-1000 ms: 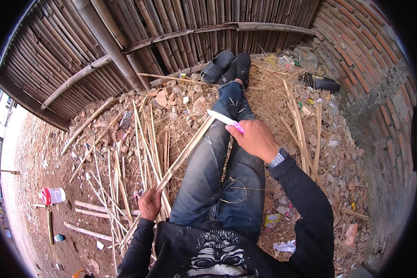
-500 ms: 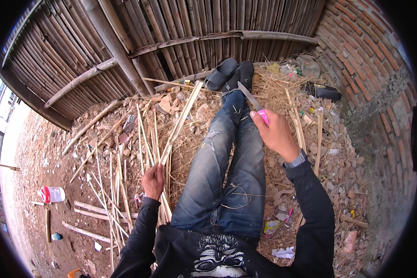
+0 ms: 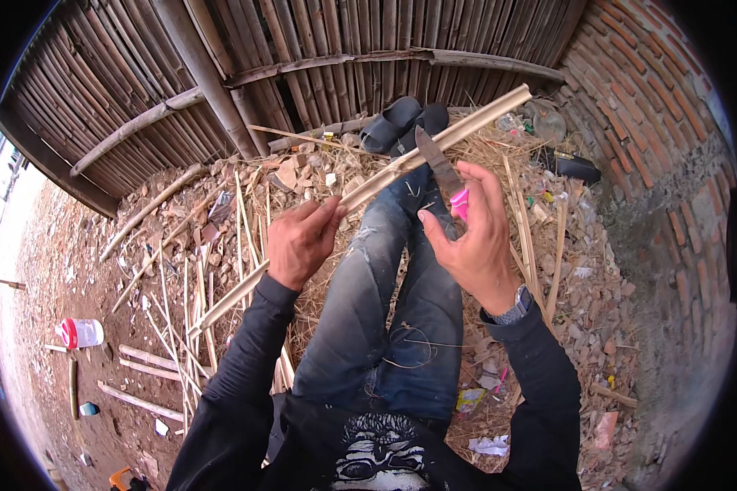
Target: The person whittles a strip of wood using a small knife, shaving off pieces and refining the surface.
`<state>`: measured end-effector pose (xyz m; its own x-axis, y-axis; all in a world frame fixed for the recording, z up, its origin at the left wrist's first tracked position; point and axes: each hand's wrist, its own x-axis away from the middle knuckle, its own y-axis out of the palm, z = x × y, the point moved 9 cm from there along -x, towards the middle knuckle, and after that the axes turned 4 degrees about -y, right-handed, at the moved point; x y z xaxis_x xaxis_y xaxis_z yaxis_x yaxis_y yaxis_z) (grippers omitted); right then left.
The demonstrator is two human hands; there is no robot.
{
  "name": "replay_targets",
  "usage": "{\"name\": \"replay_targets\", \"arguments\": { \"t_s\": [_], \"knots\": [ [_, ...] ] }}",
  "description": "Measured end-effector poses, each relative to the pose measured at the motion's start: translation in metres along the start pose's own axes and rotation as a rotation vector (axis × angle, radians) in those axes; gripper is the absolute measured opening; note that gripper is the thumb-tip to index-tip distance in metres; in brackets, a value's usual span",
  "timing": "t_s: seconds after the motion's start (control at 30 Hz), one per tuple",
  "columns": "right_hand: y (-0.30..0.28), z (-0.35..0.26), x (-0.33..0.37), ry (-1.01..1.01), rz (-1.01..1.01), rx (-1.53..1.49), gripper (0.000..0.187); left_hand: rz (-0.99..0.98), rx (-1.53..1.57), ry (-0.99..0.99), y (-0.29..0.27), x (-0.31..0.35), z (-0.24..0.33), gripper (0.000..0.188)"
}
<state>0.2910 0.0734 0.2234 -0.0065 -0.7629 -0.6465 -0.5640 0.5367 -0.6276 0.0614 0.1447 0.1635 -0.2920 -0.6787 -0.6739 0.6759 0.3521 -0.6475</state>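
Left hand: the left hand point(image 3: 305, 243) is clamped on a bamboo strip point(image 3: 377, 182), thumb and fingers closed around it.
Bamboo strip: raised over the legs, slanting from lower left, past the left hand, to its far end near the foot of the bamboo wall point(image 3: 336, 98) in view.
Right hand: the right hand point(image 3: 477, 237) holds a knife point(image 3: 440, 163) by its pink handle, with thumb and forefinger spread; the two hands are apart.
Knife: blade up and leftward, crossing in front of the strip in view; whether it touches cannot be told.
Legs: in worn blue jeans point(image 3: 340, 303), stretched toward the ground's far edge, a thin loop of fibre point(image 3: 413, 348) lying on them.
Shoes: dark shoes point(image 3: 391, 124) near that far edge, below the bamboo wall.
Ground, left: loose strips point(image 3: 241, 225) lie beside the legs; short poles point(image 3: 150, 358) and a red and white bucket point(image 3: 82, 333) lie farther left.
Ground, right: straw and rubble reach the brick wall point(image 3: 647, 114); a black case point(image 3: 571, 166) lies near the far right corner.
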Motion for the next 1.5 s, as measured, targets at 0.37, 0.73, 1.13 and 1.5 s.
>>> {"name": "replay_targets", "arguments": {
  "t_s": [0.37, 0.73, 1.13, 1.5],
  "knots": [
    [-0.052, 0.125, 0.064, 0.475, -0.005, 0.212, 0.048, 0.104, -0.092, 0.106, -0.013, -0.019, 0.023, 0.048],
    [-0.114, 0.315, 0.269, 0.903, 0.247, 0.482, 0.049, -0.892, -0.247, -0.958, 0.054, 0.478, -0.264, 0.082],
    [-0.077, 0.303, 0.235, 0.838, 0.181, 0.339, 0.039, -0.773, -0.168, -1.129, 0.047, 0.520, -0.274, 0.083],
    [-0.042, 0.284, 0.145, 0.749, 0.063, 0.230, 0.029, -0.441, -0.481, -1.306, -0.005, 0.541, -0.304, 0.082]
  ]
}}
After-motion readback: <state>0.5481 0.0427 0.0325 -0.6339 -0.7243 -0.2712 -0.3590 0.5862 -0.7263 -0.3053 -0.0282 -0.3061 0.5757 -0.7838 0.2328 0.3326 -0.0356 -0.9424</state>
